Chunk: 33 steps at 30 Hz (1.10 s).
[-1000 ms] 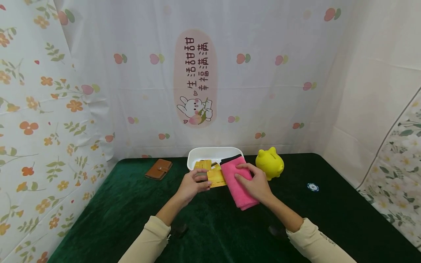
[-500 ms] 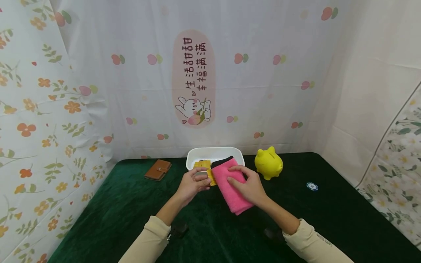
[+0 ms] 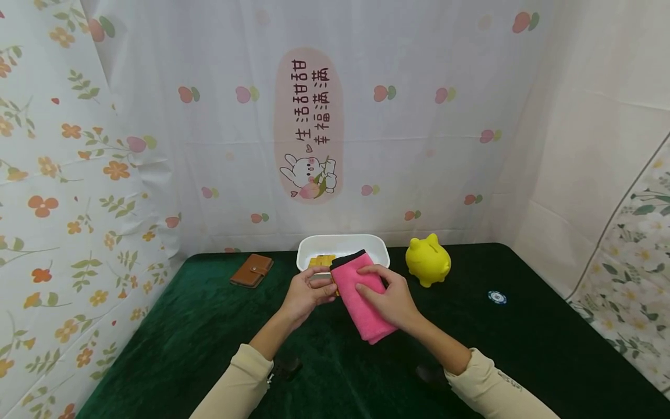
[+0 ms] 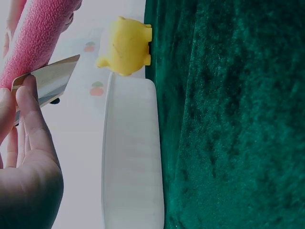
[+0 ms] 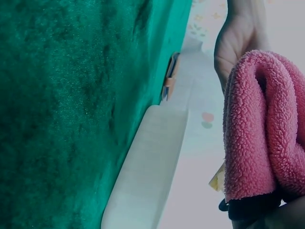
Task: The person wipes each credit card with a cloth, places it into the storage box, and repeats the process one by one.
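Observation:
My left hand (image 3: 303,297) pinches a thin gold card (image 4: 56,80) by its edge, thumb on one side and fingers on the other. In the head view most of this card is hidden behind a folded pink towel (image 3: 361,305) with a black border. My right hand (image 3: 391,295) grips the towel, thumb and fingers spread over its near face. The towel lies against the card, its left edge right at my left fingertips. The right wrist view shows the towel's thick folds, with a yellow card corner (image 5: 217,179) sticking out beside them.
Behind the hands stands a white tray (image 3: 378,244) with several yellow cards (image 3: 321,261) in it. A yellow piggy bank (image 3: 428,261) is right of it, a brown snap wallet (image 3: 252,270) left. A blue-and-white poker chip (image 3: 497,297) lies far right on the green cloth (image 3: 199,349).
My right hand has moved the towel leftward across the card, covering nearly all of it in the head view. The left hand has stayed almost in place with the card.

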Available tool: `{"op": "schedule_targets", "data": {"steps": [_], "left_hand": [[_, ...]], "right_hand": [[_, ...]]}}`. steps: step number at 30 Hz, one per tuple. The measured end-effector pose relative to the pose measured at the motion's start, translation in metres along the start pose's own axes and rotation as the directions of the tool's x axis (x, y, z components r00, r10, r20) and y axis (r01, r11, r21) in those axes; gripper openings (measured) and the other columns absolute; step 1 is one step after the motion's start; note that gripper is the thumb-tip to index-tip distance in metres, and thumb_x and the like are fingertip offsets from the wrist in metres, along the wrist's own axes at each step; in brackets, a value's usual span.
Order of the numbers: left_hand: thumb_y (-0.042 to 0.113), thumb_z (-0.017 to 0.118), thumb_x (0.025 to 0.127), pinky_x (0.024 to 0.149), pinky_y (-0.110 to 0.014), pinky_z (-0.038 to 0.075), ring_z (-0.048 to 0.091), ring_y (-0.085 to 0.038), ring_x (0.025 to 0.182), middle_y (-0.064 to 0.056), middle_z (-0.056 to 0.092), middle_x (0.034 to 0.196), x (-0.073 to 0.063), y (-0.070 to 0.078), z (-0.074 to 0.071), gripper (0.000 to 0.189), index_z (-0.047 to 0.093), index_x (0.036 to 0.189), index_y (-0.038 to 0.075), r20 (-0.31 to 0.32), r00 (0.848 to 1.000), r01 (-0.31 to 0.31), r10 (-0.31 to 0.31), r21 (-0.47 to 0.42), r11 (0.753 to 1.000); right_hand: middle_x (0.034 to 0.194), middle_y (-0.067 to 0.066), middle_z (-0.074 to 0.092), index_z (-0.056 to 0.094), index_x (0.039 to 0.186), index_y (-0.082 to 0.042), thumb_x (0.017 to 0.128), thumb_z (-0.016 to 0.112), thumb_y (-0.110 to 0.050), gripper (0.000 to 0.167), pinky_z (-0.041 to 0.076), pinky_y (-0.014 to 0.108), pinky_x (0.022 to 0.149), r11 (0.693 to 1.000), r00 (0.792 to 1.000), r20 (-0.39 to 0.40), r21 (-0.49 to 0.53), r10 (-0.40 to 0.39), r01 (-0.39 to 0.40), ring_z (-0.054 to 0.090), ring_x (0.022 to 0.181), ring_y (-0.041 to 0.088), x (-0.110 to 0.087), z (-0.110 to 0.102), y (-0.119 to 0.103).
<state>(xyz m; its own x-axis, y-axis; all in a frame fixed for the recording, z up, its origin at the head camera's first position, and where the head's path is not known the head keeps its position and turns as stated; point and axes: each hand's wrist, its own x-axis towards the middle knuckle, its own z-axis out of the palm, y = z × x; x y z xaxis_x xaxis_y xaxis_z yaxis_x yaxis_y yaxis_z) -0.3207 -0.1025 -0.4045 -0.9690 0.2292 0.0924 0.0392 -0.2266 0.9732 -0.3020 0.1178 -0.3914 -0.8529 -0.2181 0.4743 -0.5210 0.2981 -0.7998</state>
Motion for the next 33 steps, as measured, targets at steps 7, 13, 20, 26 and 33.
{"op": "schedule_targets", "data": {"steps": [7,13,20,26,33], "left_hand": [[-0.004,0.067,0.091,0.071,-0.029,0.059,0.072,-0.015,0.078,-0.010,0.075,0.097,-0.001,0.000,0.002,0.040,0.052,0.128,-0.004,-0.019,1.000,-0.005,0.005,0.005,1.000],[-0.001,0.070,0.090,0.073,-0.031,0.059,0.073,-0.017,0.080,-0.014,0.074,0.100,0.000,-0.002,0.003,0.041,0.054,0.127,-0.003,-0.032,0.999,-0.028,0.030,0.054,0.998],[0.004,0.072,0.090,0.075,-0.031,0.059,0.072,-0.019,0.085,-0.017,0.073,0.107,0.001,-0.003,0.002,0.041,0.056,0.127,-0.002,-0.038,0.998,-0.052,0.056,0.104,0.993],[0.003,0.072,0.089,0.075,-0.031,0.059,0.072,-0.019,0.086,-0.019,0.072,0.109,0.002,-0.003,0.001,0.041,0.056,0.127,-0.001,-0.042,0.997,-0.066,0.072,0.124,0.990],[-0.002,0.071,0.089,0.074,-0.031,0.059,0.071,-0.019,0.083,-0.018,0.073,0.105,0.003,-0.001,-0.001,0.040,0.057,0.127,0.000,-0.100,0.993,-0.049,0.061,0.118,0.992]], "right_hand": [[0.110,0.010,0.066,0.068,0.117,-0.015,0.090,0.074,-0.015,0.028,0.056,0.031,0.063,1.000,1.000,0.001,-0.030,0.000,0.000,0.062,0.076,0.022,0.001,0.000,0.004],[0.110,0.009,0.067,0.068,0.117,-0.015,0.089,0.075,-0.015,0.029,0.056,0.030,0.064,0.998,1.000,-0.013,-0.060,-0.001,0.000,0.062,0.077,0.022,0.003,-0.001,0.008],[0.111,0.011,0.066,0.068,0.117,-0.013,0.090,0.075,-0.017,0.028,0.055,0.031,0.064,0.998,1.000,-0.029,-0.066,0.008,-0.010,0.060,0.078,0.024,0.004,-0.003,0.011],[0.110,0.011,0.066,0.068,0.116,-0.014,0.089,0.075,-0.014,0.027,0.055,0.030,0.063,0.996,0.997,-0.059,-0.077,0.040,-0.044,0.060,0.077,0.023,0.007,-0.006,0.016],[0.112,0.013,0.065,0.067,0.119,-0.010,0.089,0.075,-0.015,0.031,0.054,0.032,0.064,0.997,0.996,-0.070,-0.064,0.045,-0.050,0.059,0.081,0.025,0.012,-0.005,0.022]]}}
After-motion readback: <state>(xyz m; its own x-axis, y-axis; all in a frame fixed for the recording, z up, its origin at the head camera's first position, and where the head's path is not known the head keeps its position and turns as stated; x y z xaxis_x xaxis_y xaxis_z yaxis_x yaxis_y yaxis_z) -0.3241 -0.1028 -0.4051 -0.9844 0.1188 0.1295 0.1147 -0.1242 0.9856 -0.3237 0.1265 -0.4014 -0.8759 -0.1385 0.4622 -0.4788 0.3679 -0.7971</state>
